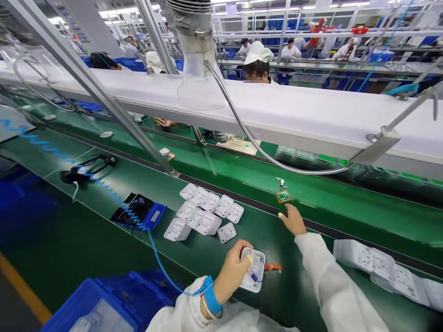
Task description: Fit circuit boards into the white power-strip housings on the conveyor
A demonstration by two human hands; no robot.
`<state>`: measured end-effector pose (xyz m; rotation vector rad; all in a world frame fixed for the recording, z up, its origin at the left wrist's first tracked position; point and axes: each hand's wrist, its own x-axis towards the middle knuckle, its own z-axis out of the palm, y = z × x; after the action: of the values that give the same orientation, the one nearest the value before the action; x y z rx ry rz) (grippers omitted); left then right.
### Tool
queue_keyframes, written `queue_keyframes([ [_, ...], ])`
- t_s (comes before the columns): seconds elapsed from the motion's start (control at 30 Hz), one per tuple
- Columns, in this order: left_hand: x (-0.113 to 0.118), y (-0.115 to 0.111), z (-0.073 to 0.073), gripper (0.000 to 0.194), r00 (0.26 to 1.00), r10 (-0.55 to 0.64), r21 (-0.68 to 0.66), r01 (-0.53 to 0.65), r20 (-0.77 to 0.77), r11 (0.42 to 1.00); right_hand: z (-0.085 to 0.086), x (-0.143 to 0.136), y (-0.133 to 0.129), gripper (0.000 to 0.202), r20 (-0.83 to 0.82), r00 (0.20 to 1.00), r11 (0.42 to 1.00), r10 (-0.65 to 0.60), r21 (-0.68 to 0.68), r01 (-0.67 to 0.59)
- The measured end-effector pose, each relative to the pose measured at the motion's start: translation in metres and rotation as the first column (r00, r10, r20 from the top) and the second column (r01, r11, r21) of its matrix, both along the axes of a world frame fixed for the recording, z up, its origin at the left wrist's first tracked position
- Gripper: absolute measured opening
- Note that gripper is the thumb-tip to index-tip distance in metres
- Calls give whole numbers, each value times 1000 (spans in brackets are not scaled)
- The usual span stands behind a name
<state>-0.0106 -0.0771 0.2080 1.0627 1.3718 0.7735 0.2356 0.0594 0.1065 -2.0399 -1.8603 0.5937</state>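
Note:
My left hand (233, 269), with a blue wrist strap, grips a white square casing (255, 276) at its left edge, thumb inside. A small blue part and thin wires lie in the casing, and an orange-red piece (273, 267) sticks out at its right side. Over the belt's near edge reaches my right hand (293, 220), fingers apart and holding nothing. Just beyond its fingertips lies a green circuit board with an orange edge (283, 197) on the green belt (231, 173), a small white connector beside it.
Stacked white casings (207, 222) stand left of my hands, more (384, 267) at the right. A blue coiled cord crosses a black-and-blue case (148, 214). A metal hose (238, 115) hangs below the white shelf (294, 106). Blue bins (93, 304) sit lower left; people sit beyond.

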Motion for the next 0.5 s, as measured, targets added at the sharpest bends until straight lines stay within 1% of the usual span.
queue_keyframes([
  [0.07,-7,1,0,19,999,28,-22,-29,-32,999,-26,0,39,53,50,993,993,-103,-50,105],
  [0.13,-15,1,-1,20,998,45,-51,-47,-40,998,-48,-6,70,64,101,973,971,-209,-92,218],
  [0.2,-25,0,-1,21,998,47,-93,-49,-28,994,-66,-17,92,71,143,948,946,-285,-115,302],
  [0.27,-33,0,-2,21,999,49,-136,-51,-16,989,-80,-28,107,73,169,933,933,-319,-120,341],
  [0.37,-40,3,-4,19,997,71,-178,-73,-14,981,-92,-36,119,63,168,937,937,-306,-123,328],
  [0.43,-40,8,-6,17,996,86,-186,-88,-15,979,-93,-31,121,61,146,950,945,-275,-141,295],
  [0.5,-37,15,-7,16,996,84,-176,-84,-11,981,-90,-20,117,64,115,959,946,-258,-170,275],
])
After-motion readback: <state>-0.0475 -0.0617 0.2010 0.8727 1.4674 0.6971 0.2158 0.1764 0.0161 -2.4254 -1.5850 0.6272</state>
